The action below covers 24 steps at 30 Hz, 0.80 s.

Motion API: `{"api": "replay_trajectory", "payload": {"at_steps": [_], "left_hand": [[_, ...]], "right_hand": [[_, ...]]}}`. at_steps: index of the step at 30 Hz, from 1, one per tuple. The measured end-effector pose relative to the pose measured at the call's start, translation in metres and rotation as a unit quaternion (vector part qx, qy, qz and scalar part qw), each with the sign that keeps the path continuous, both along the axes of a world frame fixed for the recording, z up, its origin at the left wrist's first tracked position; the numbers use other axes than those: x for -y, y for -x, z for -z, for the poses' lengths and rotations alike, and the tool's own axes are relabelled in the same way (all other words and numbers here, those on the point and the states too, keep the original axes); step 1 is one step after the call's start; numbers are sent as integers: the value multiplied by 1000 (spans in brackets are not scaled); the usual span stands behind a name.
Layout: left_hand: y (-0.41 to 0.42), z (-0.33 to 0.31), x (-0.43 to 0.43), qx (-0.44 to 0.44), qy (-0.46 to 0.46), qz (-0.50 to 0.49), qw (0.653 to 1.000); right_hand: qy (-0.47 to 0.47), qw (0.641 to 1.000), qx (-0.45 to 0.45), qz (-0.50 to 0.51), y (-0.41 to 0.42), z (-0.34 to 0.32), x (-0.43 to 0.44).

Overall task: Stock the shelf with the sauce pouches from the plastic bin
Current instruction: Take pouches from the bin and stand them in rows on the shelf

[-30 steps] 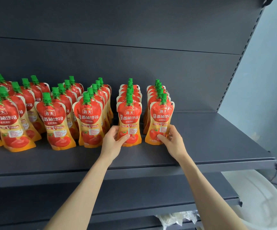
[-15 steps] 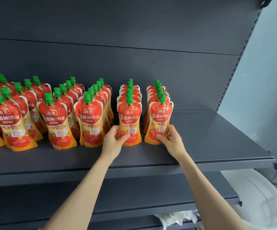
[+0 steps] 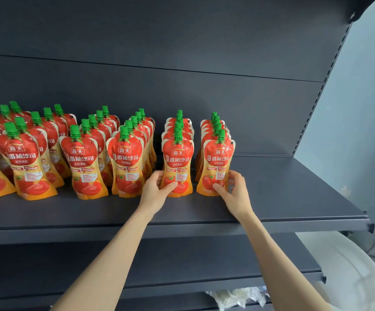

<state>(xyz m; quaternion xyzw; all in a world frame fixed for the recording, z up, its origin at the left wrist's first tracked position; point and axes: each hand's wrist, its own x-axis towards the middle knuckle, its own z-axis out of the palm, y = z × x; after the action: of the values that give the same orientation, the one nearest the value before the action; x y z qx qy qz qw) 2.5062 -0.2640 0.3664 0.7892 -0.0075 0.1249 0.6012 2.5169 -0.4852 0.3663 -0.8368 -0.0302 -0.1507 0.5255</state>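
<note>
Two grips, low down: left hand [image 3: 154, 192] pinches second-last front pouch [image 3: 177, 161]; right hand [image 3: 236, 194], end front pouch [image 3: 218, 161].

Red-orange green-capped pouches [image 3: 177, 162], dark-grey shelf [image 3: 283, 189]

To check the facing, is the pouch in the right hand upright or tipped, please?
Upright: the pouch stands on its base on the shelf, cap uppermost, in the right hand.
</note>
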Motion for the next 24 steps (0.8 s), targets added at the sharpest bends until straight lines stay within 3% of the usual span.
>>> {"api": "replay_trajectory", "payload": {"at_steps": [5,14,24], "left_hand": [[20,1,-12,35,-31,-34,998],[60,7,-61,131,-62,-242,960],[48,1,-83,83,-104,-152,979]], "right_hand": [[-13,997,75,33,22,4,-6],[-13,989,141,-31,43,0,-89],[-46,994,75,65,25,3,-130]]}}
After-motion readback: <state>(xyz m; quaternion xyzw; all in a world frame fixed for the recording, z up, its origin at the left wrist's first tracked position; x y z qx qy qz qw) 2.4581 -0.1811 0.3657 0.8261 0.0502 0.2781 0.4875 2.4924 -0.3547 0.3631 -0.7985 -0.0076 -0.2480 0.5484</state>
